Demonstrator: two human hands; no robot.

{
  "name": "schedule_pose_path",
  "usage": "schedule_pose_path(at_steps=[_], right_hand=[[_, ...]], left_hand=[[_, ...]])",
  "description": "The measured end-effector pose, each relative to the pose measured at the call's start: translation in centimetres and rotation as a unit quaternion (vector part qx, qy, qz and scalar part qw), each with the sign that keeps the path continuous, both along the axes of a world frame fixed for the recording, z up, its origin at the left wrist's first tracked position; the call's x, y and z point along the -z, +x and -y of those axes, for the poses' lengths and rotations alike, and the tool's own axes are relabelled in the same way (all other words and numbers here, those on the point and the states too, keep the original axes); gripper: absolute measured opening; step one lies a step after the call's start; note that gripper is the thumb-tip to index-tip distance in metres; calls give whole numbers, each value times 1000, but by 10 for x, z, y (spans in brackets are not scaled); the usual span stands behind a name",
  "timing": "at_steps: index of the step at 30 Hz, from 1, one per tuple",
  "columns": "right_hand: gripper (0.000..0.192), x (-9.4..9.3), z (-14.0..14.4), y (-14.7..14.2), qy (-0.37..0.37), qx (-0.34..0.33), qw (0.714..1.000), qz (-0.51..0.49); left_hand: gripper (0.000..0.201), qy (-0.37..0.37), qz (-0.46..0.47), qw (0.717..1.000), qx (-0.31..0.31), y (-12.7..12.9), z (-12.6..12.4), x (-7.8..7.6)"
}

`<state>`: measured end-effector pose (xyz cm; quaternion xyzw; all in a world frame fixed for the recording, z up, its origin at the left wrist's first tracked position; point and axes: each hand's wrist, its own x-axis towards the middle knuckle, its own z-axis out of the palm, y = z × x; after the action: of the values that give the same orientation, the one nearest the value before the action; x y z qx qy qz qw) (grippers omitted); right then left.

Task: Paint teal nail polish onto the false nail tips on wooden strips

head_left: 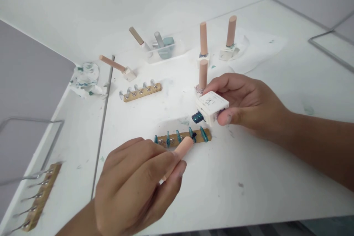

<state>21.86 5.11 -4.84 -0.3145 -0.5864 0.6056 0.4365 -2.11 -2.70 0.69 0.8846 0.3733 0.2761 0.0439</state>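
My left hand (141, 180) pinches the peach handle of a nail polish brush (184, 148). Its dark tip is at one of the teal false nails (204, 134) mounted in a row on a wooden strip (209, 135); whether it touches cannot be told. In my right hand (246, 103) is an open white nail polish bottle (214, 102), tipped sideways with its teal-smeared neck pointing left, above the right end of the strip. Just behind that bottle stands a capped polish bottle (203, 73), its base partly hidden.
A second strip (142, 92) with clear nails lies behind, and another wooden strip (44, 195) sits at the left edge. Farther back are peach-capped bottles (231, 31), a clear tray (177, 53), and crumpled stained tissue (87, 77). Metal wire legs (332, 33) stand at right.
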Motion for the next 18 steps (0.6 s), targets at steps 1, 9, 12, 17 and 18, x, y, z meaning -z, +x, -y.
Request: schedule_pose_path(at_steps=[1, 9, 12, 17, 18], right_hand=[[28, 0, 0, 0, 0, 1, 1000, 0], [28, 0, -1, 1, 1, 12, 1000, 9], [30, 1, -1, 2, 1, 12, 1000, 13], [30, 0, 0, 2, -3, 15, 1000, 11], [30, 0, 0, 1, -4, 14, 1000, 10]], left_hand=[[13, -4, 2, 1000, 11, 1, -1, -2], [9, -34, 3, 999, -9, -2, 11, 4], [7, -40, 6, 999, -35, -3, 17, 5], [9, -24, 4, 999, -43, -3, 21, -1], [10, -39, -19, 997, -68, -3, 21, -2]])
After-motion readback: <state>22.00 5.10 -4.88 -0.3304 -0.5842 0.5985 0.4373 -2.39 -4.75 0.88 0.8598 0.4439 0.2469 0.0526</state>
